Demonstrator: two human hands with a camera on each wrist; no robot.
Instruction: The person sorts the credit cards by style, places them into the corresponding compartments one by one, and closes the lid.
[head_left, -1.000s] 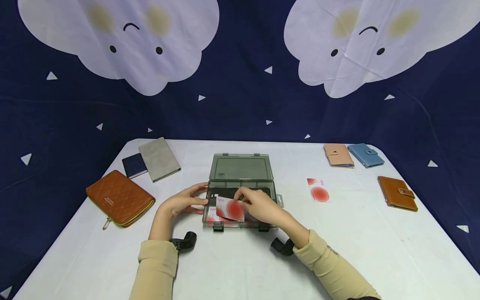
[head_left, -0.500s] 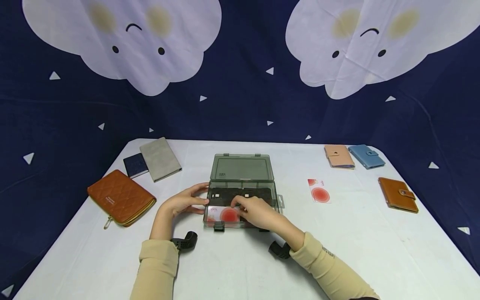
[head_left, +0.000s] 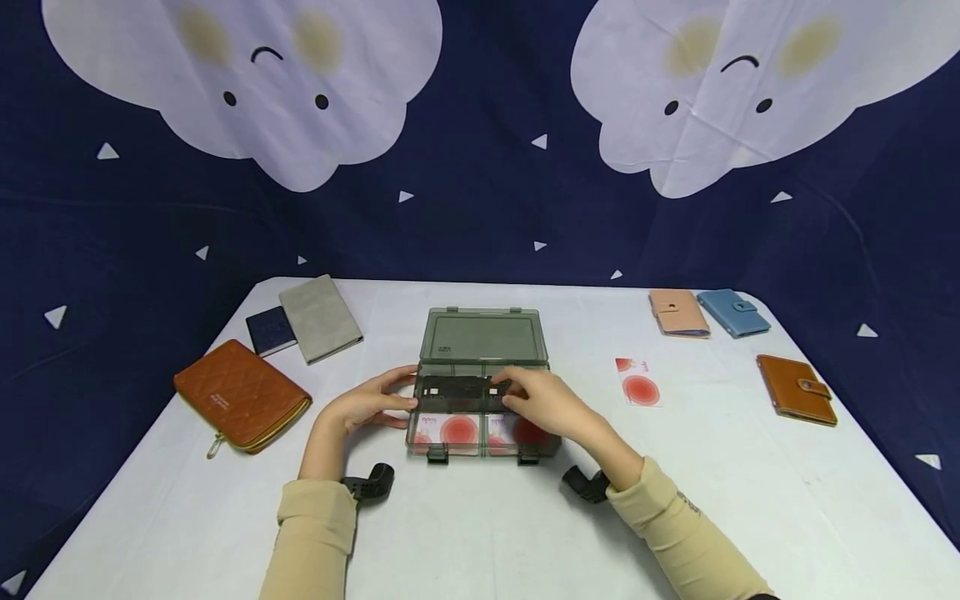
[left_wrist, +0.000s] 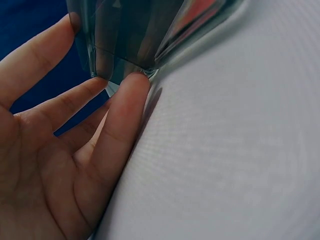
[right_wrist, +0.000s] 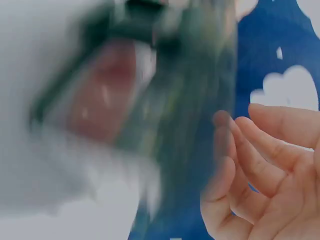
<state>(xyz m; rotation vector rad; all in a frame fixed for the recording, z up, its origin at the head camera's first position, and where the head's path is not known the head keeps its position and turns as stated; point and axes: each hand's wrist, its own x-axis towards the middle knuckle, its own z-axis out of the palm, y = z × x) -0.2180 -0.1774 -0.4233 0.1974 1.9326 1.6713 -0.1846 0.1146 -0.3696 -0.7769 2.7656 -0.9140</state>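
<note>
A translucent grey-green plastic box (head_left: 483, 337) stands in the middle of the table, its hinged lid tipped back. Two red-and-white cards (head_left: 447, 431) lie side by side in the front compartments. Dark items (head_left: 454, 388) with small white squares fill the row behind. My left hand (head_left: 363, 408) touches the box's left side, and the left wrist view shows fingertips against the clear wall (left_wrist: 125, 35). Over the right of the dark row is my right hand (head_left: 551, 404), fingers loosely bent, thumb and forefinger apart. The box (right_wrist: 185, 100) is blurred in the right wrist view.
Right of the box lies a loose red-and-white card (head_left: 638, 385). Pink (head_left: 678, 312), blue (head_left: 732, 312) and brown (head_left: 795, 388) snap wallets lie at the right. On the left are a quilted brown zip wallet (head_left: 242, 396), a grey notebook (head_left: 320, 320) and a navy booklet (head_left: 270, 332).
My right hand lowered a card into the front of the box, let go and moved back and right to the dark row. Both front cards now show. My left hand has stayed put.
</note>
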